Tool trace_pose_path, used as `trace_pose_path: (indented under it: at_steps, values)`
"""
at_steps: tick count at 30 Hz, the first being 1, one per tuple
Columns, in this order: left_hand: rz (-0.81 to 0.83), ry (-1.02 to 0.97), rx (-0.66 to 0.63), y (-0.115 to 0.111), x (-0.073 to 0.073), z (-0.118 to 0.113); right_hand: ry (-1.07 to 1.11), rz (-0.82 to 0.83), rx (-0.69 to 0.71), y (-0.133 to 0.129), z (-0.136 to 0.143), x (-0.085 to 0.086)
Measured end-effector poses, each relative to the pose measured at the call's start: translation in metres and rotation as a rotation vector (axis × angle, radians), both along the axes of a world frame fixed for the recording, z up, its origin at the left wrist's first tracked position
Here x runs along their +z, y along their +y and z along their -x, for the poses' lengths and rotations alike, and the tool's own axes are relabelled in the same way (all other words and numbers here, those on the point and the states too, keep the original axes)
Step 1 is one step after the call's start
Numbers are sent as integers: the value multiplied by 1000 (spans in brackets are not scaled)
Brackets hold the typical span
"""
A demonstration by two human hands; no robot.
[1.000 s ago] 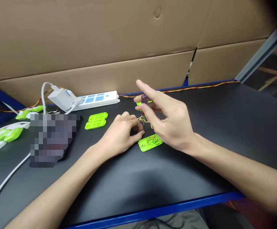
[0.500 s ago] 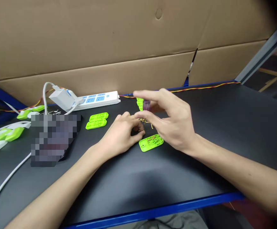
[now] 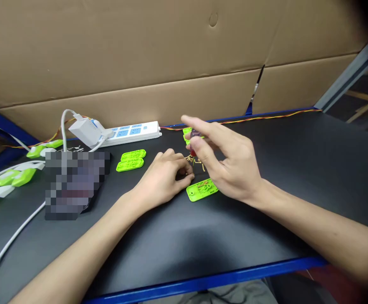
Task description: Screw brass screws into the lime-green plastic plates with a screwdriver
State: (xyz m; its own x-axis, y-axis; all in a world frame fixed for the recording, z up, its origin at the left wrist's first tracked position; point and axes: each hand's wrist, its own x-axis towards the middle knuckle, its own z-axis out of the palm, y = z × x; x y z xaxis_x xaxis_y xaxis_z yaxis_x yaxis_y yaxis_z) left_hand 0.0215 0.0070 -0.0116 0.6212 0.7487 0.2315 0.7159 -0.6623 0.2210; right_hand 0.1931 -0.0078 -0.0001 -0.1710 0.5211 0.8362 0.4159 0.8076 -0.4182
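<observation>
Brown cardboard [image 3: 133, 50] stands at the back of a black desk [image 3: 158, 249]. In the head view, an open green shell [image 3: 193, 196] lies on this desk, with small parts inside. Just beyond the shell, a screwdriver [image 3: 193, 151] is nearly upright; thumb and fingers of the right hand [image 3: 234, 164] grasp its handle, index finger raised. Left of the shell, the left hand [image 3: 163, 177] gathers its fingertips near the screwdriver's tip; whether they pinch something, I cannot tell. Brass-coloured pieces [image 3: 199, 161] lie beyond the shell.

I judge the screwdriver light and stiff, its smooth handle perhaps slippery, best held around the handle. The shell looks like light, rigid plastic, so its outer edges give the safest hold.
</observation>
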Motion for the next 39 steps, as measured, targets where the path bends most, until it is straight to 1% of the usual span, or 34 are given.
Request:
trace_pose_path:
  at_steps: [4, 7, 11, 15, 21, 26, 31, 39]
  values:
    - [5, 12, 8, 0, 1, 0, 11, 30, 58, 2, -1, -2]
    - [25, 8, 6, 1, 4, 3, 0, 18, 93, 3, -2, -3]
    - [14, 43, 27, 5, 9, 12, -1, 10, 103, 3, -3, -3]
    - [-30, 76, 1, 9, 6, 18, -7, 18, 99, 1, -3, -2]
    - [-60, 88, -30, 10, 0, 15, 2, 27, 94, 1, -2, -1]
    - [-62, 99, -25, 9, 2, 16, -5, 29, 107, 2, -3, -1]
    - [-48, 64, -14, 6, 6, 14, -11, 38, 93, 2, -3, -1]
    - [5, 54, -30, 2, 5, 7, -1, 4, 103, 2, -1, -1]
